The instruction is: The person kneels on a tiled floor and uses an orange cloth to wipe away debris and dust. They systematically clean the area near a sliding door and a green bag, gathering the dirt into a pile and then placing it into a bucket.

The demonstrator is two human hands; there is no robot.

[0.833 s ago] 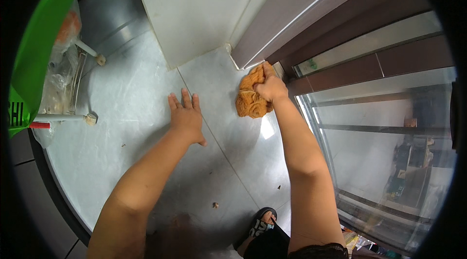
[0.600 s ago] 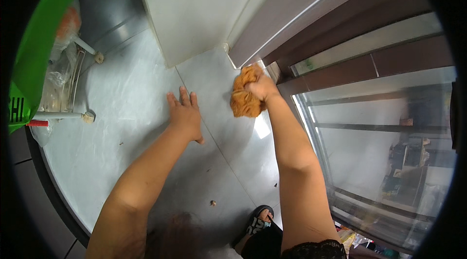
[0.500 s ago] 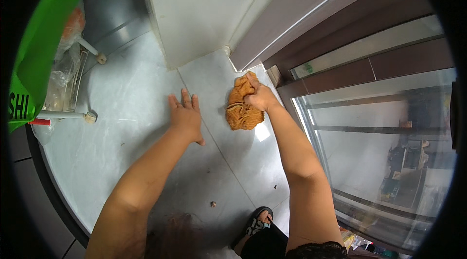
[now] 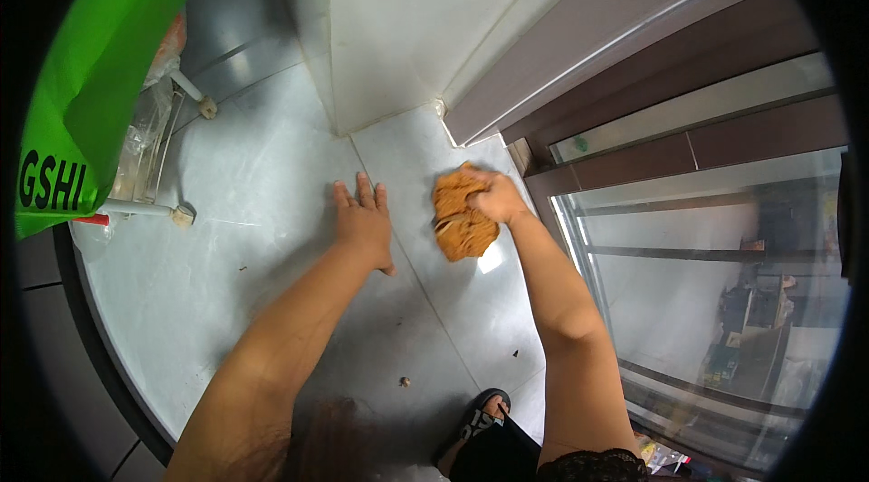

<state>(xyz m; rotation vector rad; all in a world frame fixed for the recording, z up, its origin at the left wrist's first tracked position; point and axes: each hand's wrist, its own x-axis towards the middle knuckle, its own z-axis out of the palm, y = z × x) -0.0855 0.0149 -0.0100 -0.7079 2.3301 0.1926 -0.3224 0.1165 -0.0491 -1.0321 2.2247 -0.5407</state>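
Observation:
My left hand [image 4: 365,230] rests palm down on the pale grey tiled floor [image 4: 262,156], its fingers spread and nothing in them. To its right, my right hand [image 4: 498,199] grips a crumpled orange-brown cloth [image 4: 464,229] and presses it against the floor. The cloth lies bunched near the foot of the wall corner and the door frame. Part of its right side is hidden under my fingers.
A dark-framed glass door [image 4: 670,229] stands along the right. Ahead is a white wall [image 4: 407,29]. On the left hang a green bag [image 4: 100,84] and a white-legged rack [image 4: 149,208]. Small brown debris [image 4: 405,382] lies near my sandalled foot [image 4: 484,414].
My right hand has drawn the cloth a little toward me, away from the wall corner. My left hand stays flat on the floor. The whole view has shifted slightly.

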